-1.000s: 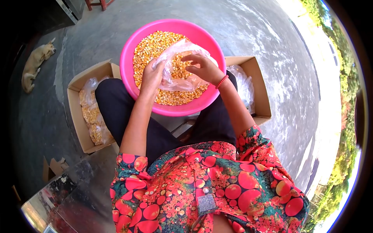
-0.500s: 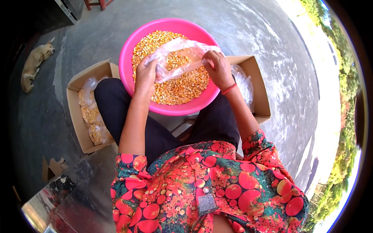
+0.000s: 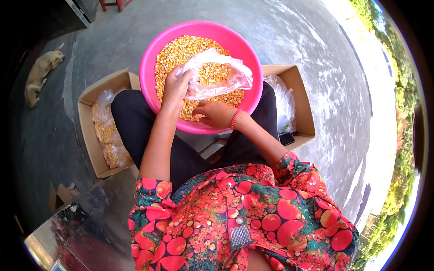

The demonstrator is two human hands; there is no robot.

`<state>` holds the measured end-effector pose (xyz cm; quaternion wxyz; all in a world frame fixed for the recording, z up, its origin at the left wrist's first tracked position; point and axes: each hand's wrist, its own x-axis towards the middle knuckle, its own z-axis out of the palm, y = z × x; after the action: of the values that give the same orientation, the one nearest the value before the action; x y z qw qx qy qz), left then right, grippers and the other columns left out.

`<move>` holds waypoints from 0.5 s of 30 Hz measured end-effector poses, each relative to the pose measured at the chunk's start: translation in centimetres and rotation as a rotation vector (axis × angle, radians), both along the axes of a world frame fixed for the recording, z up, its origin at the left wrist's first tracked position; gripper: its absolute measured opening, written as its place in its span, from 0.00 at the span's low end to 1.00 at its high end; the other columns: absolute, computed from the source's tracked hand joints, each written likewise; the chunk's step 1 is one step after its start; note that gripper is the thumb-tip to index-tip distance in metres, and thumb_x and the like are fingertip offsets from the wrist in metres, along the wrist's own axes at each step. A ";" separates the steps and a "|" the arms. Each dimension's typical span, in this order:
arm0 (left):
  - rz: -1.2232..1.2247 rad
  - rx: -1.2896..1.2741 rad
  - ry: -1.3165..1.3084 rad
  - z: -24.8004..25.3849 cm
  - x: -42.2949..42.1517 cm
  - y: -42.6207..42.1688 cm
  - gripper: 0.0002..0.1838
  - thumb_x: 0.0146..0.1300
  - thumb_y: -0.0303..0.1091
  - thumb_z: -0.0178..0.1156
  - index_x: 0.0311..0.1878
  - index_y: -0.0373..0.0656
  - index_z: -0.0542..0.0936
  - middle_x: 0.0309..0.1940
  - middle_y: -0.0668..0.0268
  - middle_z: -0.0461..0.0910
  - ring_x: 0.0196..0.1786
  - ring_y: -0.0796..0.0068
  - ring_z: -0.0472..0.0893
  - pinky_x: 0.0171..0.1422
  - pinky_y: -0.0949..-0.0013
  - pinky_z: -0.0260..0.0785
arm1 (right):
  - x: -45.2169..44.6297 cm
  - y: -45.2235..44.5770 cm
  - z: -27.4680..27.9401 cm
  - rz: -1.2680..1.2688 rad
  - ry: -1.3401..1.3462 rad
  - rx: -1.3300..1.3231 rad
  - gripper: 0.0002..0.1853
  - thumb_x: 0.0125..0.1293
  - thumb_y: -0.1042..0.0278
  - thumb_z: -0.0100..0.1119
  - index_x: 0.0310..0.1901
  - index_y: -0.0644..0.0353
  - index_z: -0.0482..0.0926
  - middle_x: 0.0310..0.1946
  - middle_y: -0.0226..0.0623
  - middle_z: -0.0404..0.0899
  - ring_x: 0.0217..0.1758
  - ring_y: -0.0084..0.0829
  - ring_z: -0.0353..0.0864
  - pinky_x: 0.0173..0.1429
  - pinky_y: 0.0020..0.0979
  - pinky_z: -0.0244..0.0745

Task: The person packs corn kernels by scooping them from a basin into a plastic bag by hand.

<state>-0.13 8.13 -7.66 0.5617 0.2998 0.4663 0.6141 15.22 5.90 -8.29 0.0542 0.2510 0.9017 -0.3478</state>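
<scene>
A pink basin of yellow-orange corn kernels rests on my lap. My left hand pinches the left edge of a clear plastic bag, which hangs over the corn with its mouth spread. Kernels show through the bag's opening. At the basin's near side, my right hand is low against the corn below the bag, fingers pointing left and somewhat apart. Its fingertips touch the kernels, and their undersides are hidden. A red beaded bracelet circles that wrist.
On my left, a cardboard box contains several plastic bags of corn. Another cardboard box at right holds clear plastic bags and a dark flat object. A dog lies on the concrete floor, far left.
My right hand has let go of the bag's right edge and moved down and left to the corn. The left hand keeps its hold, and the basin has shifted slightly right.
</scene>
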 end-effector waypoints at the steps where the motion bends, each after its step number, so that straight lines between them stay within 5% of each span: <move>1: -0.036 -0.021 -0.011 0.1 -0.1 -0.1 0.12 0.57 0.30 0.59 0.43 0.37 0.75 0.29 0.69 0.77 0.24 0.84 0.73 0.23 0.80 0.62 | -0.3 0.5 -2.2 -0.128 0.118 0.159 0.15 0.54 0.72 0.50 0.45 0.55 0.76 0.43 0.48 0.76 0.46 0.45 0.75 0.47 0.41 0.71; 2: -0.071 -0.042 -0.023 0.1 -0.1 -0.2 0.14 0.56 0.30 0.61 0.46 0.37 0.76 0.34 0.67 0.78 0.32 0.82 0.77 0.32 0.80 0.68 | -0.6 1.2 -4.1 -0.256 0.236 0.317 0.17 0.55 0.72 0.49 0.48 0.54 0.75 0.45 0.49 0.75 0.48 0.45 0.75 0.49 0.42 0.71; 7: -0.132 -0.079 0.038 1.0 -0.4 -0.5 0.14 0.56 0.33 0.62 0.43 0.37 0.76 0.29 0.71 0.77 0.26 0.86 0.74 0.25 0.82 0.63 | -0.8 1.8 -3.7 -0.202 0.035 0.377 0.19 0.55 0.66 0.51 0.50 0.53 0.73 0.45 0.48 0.75 0.48 0.47 0.75 0.50 0.44 0.69; 9: -0.103 -0.053 0.021 1.1 -0.1 -0.5 0.13 0.57 0.35 0.61 0.42 0.38 0.77 0.26 0.72 0.76 0.20 0.88 0.70 0.19 0.83 0.58 | -0.7 1.5 -2.6 -0.120 -0.293 0.122 0.16 0.55 0.64 0.51 0.47 0.54 0.76 0.39 0.48 0.78 0.44 0.49 0.76 0.49 0.44 0.69; 13: -0.062 -0.030 0.007 0.0 0.2 -0.2 0.12 0.58 0.35 0.60 0.42 0.39 0.77 0.24 0.71 0.76 0.15 0.88 0.67 0.16 0.83 0.56 | 1.1 2.6 -4.2 -0.105 -0.118 0.086 0.11 0.57 0.63 0.52 0.41 0.54 0.78 0.29 0.44 0.79 0.35 0.41 0.80 0.42 0.40 0.73; 15: -0.066 -0.045 0.022 -0.1 0.1 -0.2 0.12 0.58 0.34 0.60 0.42 0.39 0.77 0.24 0.71 0.76 0.16 0.89 0.67 0.16 0.82 0.56 | 1.7 2.7 -2.9 -0.499 -0.073 -0.512 0.09 0.60 0.63 0.53 0.36 0.57 0.79 0.23 0.35 0.77 0.25 0.28 0.78 0.31 0.30 0.74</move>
<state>-0.01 7.97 -7.75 0.5831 0.3090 0.4761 0.5812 16.90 8.63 -11.23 0.0610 0.4542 0.6936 -0.5558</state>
